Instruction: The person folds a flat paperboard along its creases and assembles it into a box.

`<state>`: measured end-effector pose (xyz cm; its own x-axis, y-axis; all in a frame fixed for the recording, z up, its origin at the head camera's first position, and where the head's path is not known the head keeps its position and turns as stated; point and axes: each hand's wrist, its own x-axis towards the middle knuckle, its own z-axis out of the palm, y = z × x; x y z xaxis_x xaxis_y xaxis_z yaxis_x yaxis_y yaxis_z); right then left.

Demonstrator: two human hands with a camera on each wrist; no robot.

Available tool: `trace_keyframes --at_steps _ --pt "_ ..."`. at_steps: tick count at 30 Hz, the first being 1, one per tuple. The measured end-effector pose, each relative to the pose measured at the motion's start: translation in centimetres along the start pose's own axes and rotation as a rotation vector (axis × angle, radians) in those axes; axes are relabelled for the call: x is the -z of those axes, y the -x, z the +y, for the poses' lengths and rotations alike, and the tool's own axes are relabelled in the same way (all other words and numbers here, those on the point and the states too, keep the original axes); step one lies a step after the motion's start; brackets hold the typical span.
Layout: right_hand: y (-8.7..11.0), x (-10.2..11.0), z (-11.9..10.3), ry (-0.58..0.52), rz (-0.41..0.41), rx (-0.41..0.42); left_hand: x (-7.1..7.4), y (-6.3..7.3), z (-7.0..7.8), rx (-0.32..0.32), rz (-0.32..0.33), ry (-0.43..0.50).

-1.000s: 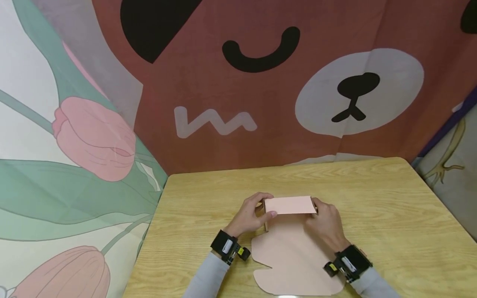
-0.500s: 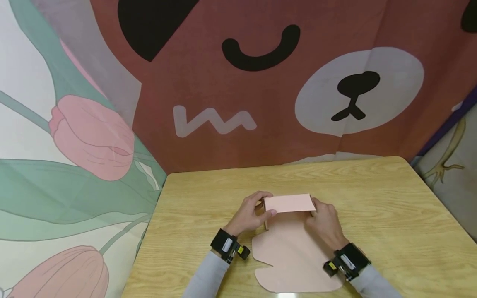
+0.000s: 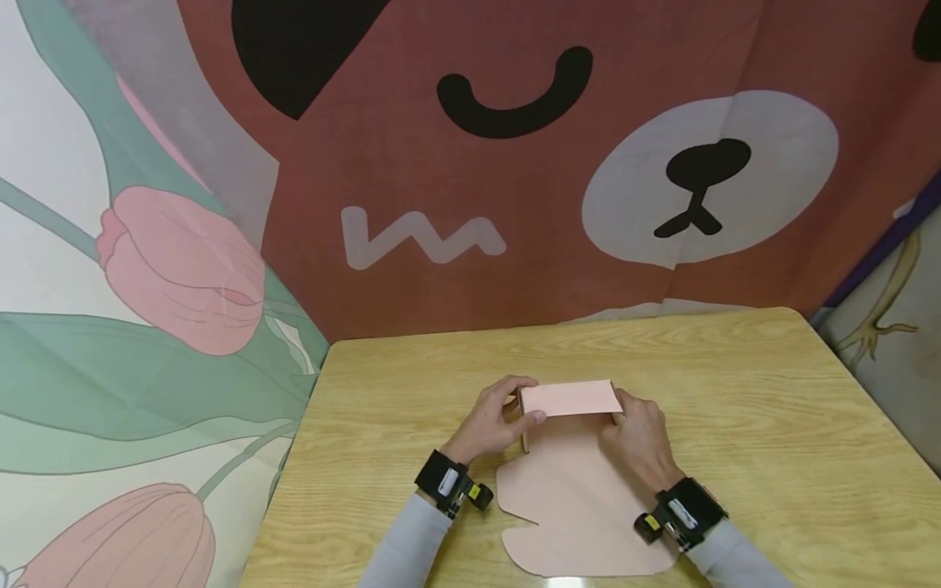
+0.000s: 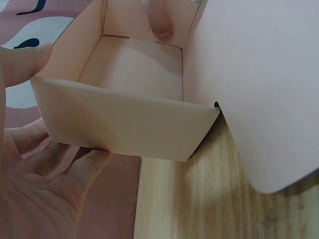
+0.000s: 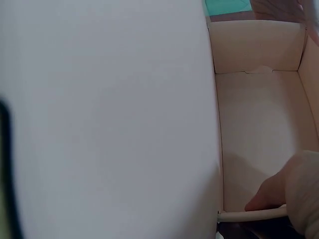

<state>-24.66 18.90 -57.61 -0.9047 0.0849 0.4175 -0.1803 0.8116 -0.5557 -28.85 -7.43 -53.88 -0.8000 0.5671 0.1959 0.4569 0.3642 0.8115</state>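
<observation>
A pink cardboard box (image 3: 572,398) is held near the middle of the table, its long outer wall facing up in the head view. Its lid flap (image 3: 569,494) spreads toward the person, with rounded edges and a notch on the left side. My left hand (image 3: 492,423) grips the left end, thumb over the long wall and fingers beneath the end wall (image 4: 124,122). My right hand (image 3: 643,437) pinches the right end wall, thumb inside the box. In the right wrist view the box floor (image 5: 259,119) is bare and the lid fills the left side.
The box is over a wood-grain table (image 3: 397,367). Behind it hangs a backdrop (image 3: 412,163) with a brown bear face, and a tulip-printed cloth (image 3: 184,278) hangs at the left. Each wrist wears a black camera strap.
Both hands keep their hold. The box and its lid flap have shifted very slightly upward in the head view, along with a small shift of the whole scene.
</observation>
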Motion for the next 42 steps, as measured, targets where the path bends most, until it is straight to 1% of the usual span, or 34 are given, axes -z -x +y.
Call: trace_keyframes --at_steps 6,9,11,15,17,21,25,27,32,36,42 --pt "0.1 0.3 -0.1 -0.008 -0.036 -0.024 -0.2 0.3 0.0 0.015 0.006 0.018" --pt "0.3 0.7 0.0 -0.035 -0.089 -0.049 -0.3 0.5 0.1 0.031 0.002 0.033" --pt "0.4 1.0 0.1 -0.072 -0.147 -0.067 -0.3 0.6 0.2 0.039 0.0 0.036" --pt "1.1 2.7 0.5 -0.134 -0.274 -0.114 -0.4 0.6 0.4 0.041 -0.002 0.039" --pt "1.6 3.8 0.6 -0.129 -0.324 -0.136 -0.4 0.5 0.3 0.041 -0.004 0.037" --pt "3.1 6.0 0.8 -0.085 -0.389 -0.156 -0.2 0.6 0.3 0.048 -0.002 0.038" --pt "4.7 7.1 0.8 -0.044 -0.417 -0.153 0.2 0.7 0.1 0.048 0.015 0.038" --pt "5.2 7.3 0.8 -0.048 -0.418 -0.162 0.4 0.8 0.0 0.049 0.023 0.062" --pt "5.8 7.0 0.6 -0.076 -0.37 -0.186 1.0 1.0 -0.2 0.059 0.039 0.116" --pt "5.9 6.5 0.4 -0.064 -0.375 -0.251 1.0 1.0 -0.2 0.054 0.037 0.137" --pt "5.8 6.0 0.0 -0.056 -0.449 -0.378 0.8 1.0 0.0 0.039 0.026 0.114"
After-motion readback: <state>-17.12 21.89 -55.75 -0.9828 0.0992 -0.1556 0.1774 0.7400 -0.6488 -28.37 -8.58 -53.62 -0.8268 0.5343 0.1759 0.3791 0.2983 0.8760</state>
